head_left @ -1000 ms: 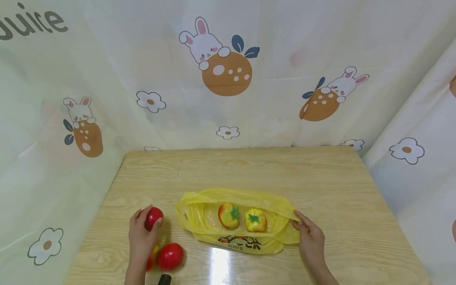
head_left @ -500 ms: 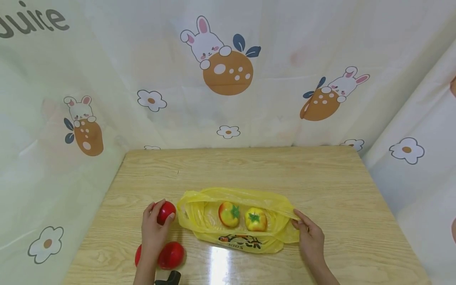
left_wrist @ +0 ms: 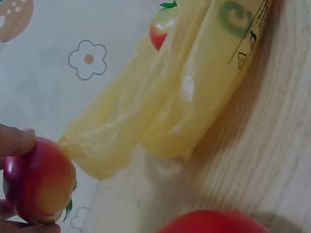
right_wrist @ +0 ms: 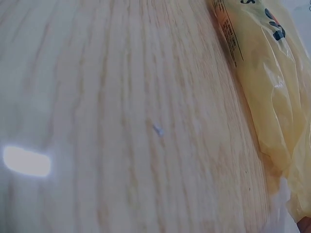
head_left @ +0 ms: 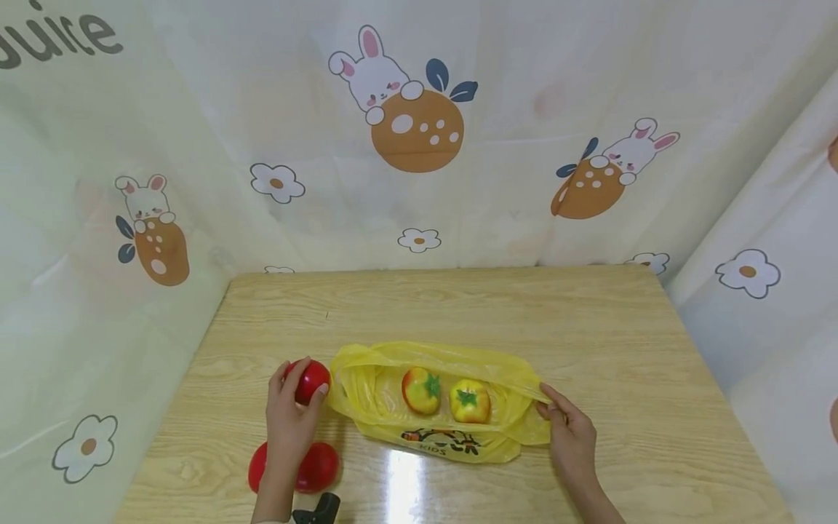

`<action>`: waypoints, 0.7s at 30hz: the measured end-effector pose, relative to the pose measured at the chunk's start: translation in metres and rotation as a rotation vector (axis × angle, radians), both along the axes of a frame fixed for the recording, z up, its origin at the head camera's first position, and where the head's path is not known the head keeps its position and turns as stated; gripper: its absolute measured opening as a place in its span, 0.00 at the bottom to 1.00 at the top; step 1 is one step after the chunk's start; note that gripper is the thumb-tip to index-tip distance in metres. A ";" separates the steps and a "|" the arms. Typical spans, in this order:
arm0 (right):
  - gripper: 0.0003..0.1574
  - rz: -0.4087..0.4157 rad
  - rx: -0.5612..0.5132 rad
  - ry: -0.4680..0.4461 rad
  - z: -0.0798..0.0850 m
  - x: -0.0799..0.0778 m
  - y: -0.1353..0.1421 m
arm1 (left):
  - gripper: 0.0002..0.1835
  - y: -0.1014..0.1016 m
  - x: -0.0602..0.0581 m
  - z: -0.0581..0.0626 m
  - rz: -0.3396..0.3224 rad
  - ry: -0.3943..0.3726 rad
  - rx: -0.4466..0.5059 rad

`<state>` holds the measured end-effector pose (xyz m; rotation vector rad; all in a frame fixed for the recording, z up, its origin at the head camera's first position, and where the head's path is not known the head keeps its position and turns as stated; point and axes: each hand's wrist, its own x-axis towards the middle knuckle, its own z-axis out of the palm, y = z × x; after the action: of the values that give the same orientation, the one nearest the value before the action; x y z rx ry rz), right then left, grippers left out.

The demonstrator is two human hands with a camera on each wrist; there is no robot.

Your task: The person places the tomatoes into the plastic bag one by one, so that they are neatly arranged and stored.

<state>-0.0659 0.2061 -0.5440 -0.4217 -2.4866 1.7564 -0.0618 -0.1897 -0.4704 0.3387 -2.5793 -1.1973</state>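
Observation:
My left hand (head_left: 291, 422) holds a glossy red toy fruit (head_left: 314, 382) between thumb and fingers at the left end of a yellow plastic bag (head_left: 452, 356). In the left wrist view this fruit (left_wrist: 41, 182) shades from red to yellow, has green leaves, and meets the bag's corner (left_wrist: 92, 155). The bag lies on its side, mouth spread. Inside it sit two red-and-yellow toy fruits with green leafy tops, one on the left (head_left: 421, 393), one on the right (head_left: 470, 402). My right hand (head_left: 572, 437) pinches the bag's right end.
Two more red fruits, one nearer the middle (head_left: 319, 468) and one farther left (head_left: 258, 466), lie on the wooden table (head_left: 458, 306), partly behind my left forearm. A black piece (head_left: 321, 509) shows beside that wrist. A printed curtain (head_left: 497, 204) surrounds the table's back and sides.
My left hand has carried its red fruit rightward and slightly away from me, up to the bag's left end. My right hand has kept its place on the bag.

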 end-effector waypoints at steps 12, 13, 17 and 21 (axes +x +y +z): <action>0.25 -0.002 -0.004 -0.009 -0.001 -0.001 -0.001 | 0.28 0.026 -0.001 0.023 -0.069 0.106 -0.051; 0.25 -0.003 -0.006 -0.014 -0.001 -0.001 -0.001 | 0.28 0.029 -0.002 0.023 -0.083 0.113 -0.053; 0.25 -0.005 -0.013 -0.027 0.000 -0.001 -0.001 | 0.29 0.041 -0.004 0.015 -0.146 0.106 -0.070; 0.25 -0.004 -0.005 -0.024 0.000 -0.001 -0.002 | 0.29 0.049 -0.006 0.002 -0.198 0.082 -0.082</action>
<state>-0.0670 0.2045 -0.5443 -0.4506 -2.4953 1.7670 -0.0674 -0.1409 -0.4685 0.0167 -2.6292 -1.1375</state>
